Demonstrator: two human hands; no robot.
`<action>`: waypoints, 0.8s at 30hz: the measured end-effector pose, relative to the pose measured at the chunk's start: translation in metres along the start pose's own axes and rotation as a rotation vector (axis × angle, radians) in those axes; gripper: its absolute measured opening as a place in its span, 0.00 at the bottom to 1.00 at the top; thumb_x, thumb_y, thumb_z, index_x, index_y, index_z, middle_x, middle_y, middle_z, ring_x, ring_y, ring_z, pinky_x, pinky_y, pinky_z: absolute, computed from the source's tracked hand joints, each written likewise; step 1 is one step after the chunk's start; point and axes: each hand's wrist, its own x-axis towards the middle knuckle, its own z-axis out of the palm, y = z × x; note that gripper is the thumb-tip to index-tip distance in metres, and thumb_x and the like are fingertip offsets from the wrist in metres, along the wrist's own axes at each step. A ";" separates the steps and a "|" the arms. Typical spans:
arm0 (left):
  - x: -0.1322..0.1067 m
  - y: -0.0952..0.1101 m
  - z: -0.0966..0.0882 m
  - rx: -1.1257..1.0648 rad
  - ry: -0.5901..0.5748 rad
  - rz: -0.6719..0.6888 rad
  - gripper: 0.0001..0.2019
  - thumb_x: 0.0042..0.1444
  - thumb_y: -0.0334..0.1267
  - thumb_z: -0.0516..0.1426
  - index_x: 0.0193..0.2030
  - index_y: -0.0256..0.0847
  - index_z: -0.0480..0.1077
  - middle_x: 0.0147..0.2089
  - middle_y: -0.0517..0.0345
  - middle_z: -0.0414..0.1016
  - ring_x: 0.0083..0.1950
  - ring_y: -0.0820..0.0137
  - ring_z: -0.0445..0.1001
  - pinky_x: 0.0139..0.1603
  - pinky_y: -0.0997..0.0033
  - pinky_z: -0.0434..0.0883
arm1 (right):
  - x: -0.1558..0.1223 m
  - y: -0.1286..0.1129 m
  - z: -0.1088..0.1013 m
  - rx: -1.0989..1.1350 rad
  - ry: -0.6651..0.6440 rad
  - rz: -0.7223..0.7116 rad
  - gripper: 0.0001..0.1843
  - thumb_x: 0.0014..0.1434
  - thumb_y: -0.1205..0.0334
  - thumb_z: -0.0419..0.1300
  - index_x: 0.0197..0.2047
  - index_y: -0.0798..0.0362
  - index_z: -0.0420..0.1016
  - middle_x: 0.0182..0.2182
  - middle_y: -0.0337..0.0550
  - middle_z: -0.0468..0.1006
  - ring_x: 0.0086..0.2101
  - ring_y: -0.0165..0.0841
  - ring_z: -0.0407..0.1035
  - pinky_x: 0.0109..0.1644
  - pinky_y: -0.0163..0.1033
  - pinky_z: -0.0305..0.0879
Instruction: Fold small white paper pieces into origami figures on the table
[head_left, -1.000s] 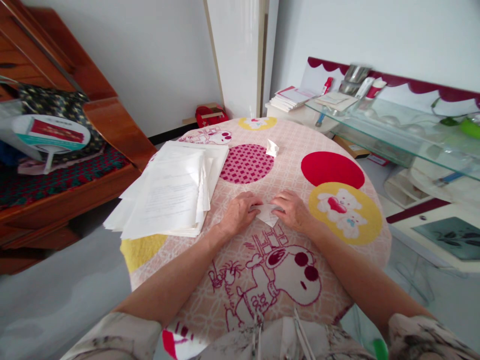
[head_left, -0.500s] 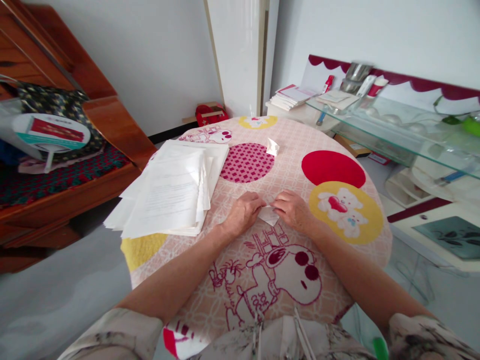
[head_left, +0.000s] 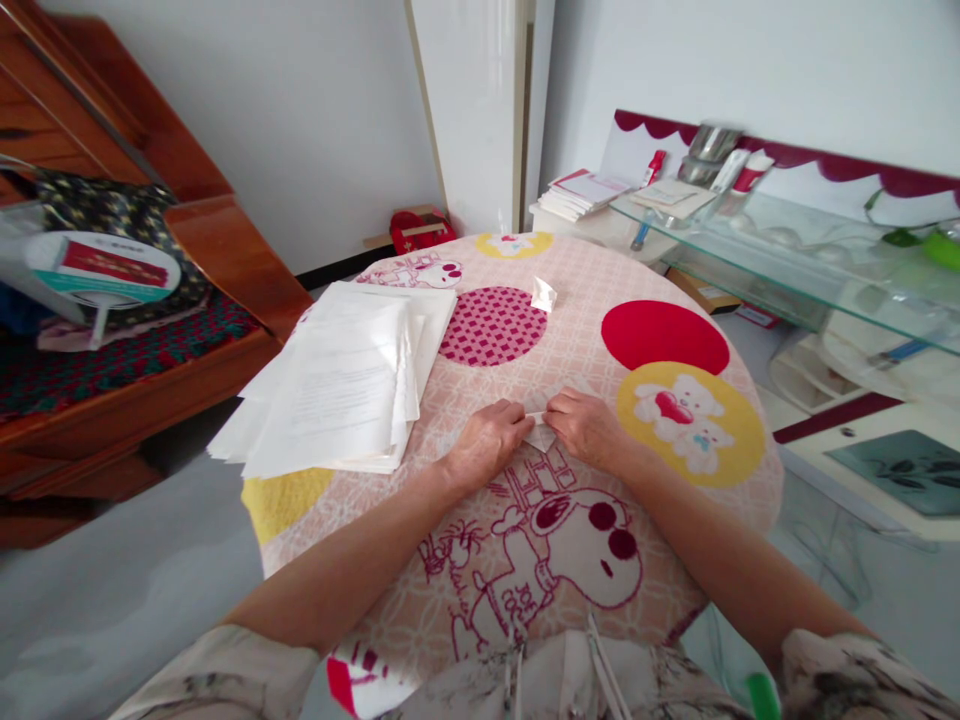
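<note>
A small folded piece of white paper [head_left: 539, 437] lies on the patterned tablecloth [head_left: 480, 385], its lower end pointed toward me. My left hand [head_left: 493, 436] pinches its left side with curled fingers. On the right side, my right hand [head_left: 582, 425] grips the same paper, thumb and fingers pressed together. Both hands rest low over the table, close together, and hide much of the paper's edges. Farther back stands a small folded white paper shape [head_left: 544, 295], apart from both hands. Left of my hands is a stack of loose printed sheets [head_left: 330, 385].
A glass shelf unit [head_left: 795, 265] stands along the right, with booklets [head_left: 581, 193], metal containers [head_left: 712, 153] and a paper cup [head_left: 753, 173]. At the left is a wooden bench [head_left: 225, 365] with a hand fan [head_left: 105, 270]. A red item [head_left: 420, 230] sits behind the table.
My fingers have shifted slightly on the paper, and a raised fold along its upper edge now shows between them. The sheets and the other paper shape have stayed put.
</note>
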 end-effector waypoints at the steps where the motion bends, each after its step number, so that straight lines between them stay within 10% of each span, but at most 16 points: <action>1: 0.000 0.000 0.000 -0.005 -0.011 -0.004 0.07 0.68 0.29 0.56 0.42 0.37 0.76 0.36 0.54 0.73 0.41 0.65 0.72 0.44 0.67 0.71 | 0.000 -0.001 -0.001 -0.005 -0.015 0.006 0.14 0.67 0.72 0.55 0.33 0.55 0.79 0.34 0.49 0.78 0.40 0.39 0.67 0.43 0.43 0.64; 13: 0.001 0.005 -0.001 -0.048 -0.032 -0.006 0.19 0.66 0.26 0.54 0.62 0.41 0.72 0.52 0.48 0.76 0.49 0.62 0.75 0.52 0.59 0.75 | -0.007 0.019 -0.009 0.235 0.079 0.036 0.13 0.60 0.73 0.58 0.24 0.52 0.74 0.32 0.47 0.78 0.36 0.38 0.69 0.42 0.42 0.66; 24: 0.003 0.005 0.000 -0.080 -0.031 0.097 0.17 0.67 0.27 0.54 0.61 0.36 0.72 0.60 0.45 0.77 0.56 0.58 0.75 0.57 0.57 0.75 | 0.000 0.019 -0.013 0.836 0.328 0.731 0.08 0.54 0.61 0.61 0.33 0.55 0.80 0.21 0.40 0.77 0.20 0.30 0.67 0.22 0.34 0.61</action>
